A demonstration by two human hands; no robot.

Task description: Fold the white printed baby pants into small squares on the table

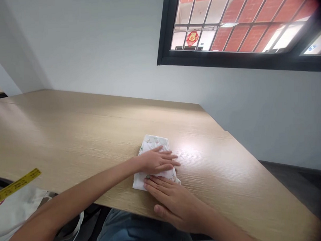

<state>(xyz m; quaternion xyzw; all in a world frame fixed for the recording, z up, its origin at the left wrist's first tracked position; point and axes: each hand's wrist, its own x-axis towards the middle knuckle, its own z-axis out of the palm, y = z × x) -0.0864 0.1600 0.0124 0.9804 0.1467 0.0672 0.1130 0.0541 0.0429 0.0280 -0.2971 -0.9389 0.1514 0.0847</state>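
Note:
A folded white cloth (157,140) with a small coloured print lies on the wooden table near its front edge. My left hand (158,161) rests flat across the middle of the cloth, fingers spread and pointing right. Just below it, my right hand (173,199) lies with fingers stretched out over the cloth's near part, its thumb apart from the other fingers. Both palms face down, and they cover much of the cloth. Neither hand grips anything.
The wooden table (84,130) stretches far to the left and ends along a slanted right edge. Behind it is a pale wall with a barred window (227,60). At lower left are a yellow printed strip (17,186) and a whitish bag (18,206) beside the table edge.

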